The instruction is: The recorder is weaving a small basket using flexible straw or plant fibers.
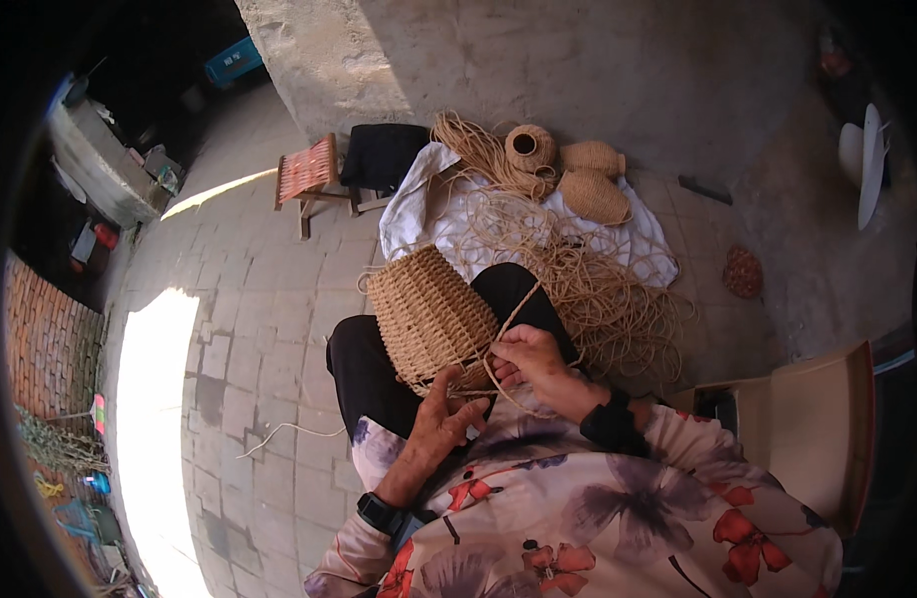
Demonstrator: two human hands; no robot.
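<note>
A tan woven basket (430,304) lies tilted across my lap, its rim toward me. My left hand (440,424) grips the rim at the near side, index finger against the weave and thumb standing apart; some of its fingers are hidden. Just right of the rim, my right hand (535,363) is closed in a pinch on a twisted straw cord (519,307). One part of the cord rises above that hand, and another loops down beside the rim. Loose cord ends stick out around the basket's edge.
Beyond my knees, a tangled heap of cord (618,299) spreads over a white cloth (403,214). Three woven vessels (596,196) sit at its far side. A small folding stool (307,169) stands left of a dark cloth (384,154). An open cardboard box (812,424) is at my right.
</note>
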